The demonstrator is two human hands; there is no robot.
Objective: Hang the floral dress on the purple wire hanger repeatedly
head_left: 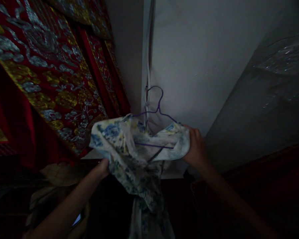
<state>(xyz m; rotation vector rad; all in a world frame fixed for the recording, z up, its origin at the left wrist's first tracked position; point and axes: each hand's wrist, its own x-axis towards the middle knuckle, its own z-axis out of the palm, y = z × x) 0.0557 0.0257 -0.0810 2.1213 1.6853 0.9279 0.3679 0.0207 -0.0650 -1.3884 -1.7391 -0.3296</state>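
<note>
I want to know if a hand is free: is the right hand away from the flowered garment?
No, the right hand is at one shoulder of the flowered garment, below the purple hanger's hook.

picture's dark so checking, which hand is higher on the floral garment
The right hand, up at one shoulder of the floral garment; the left hand is lower, beneath the other shoulder.

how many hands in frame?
2: left hand at the floral garment's left side, right hand at its right shoulder. Dark areas could hide more.
</note>
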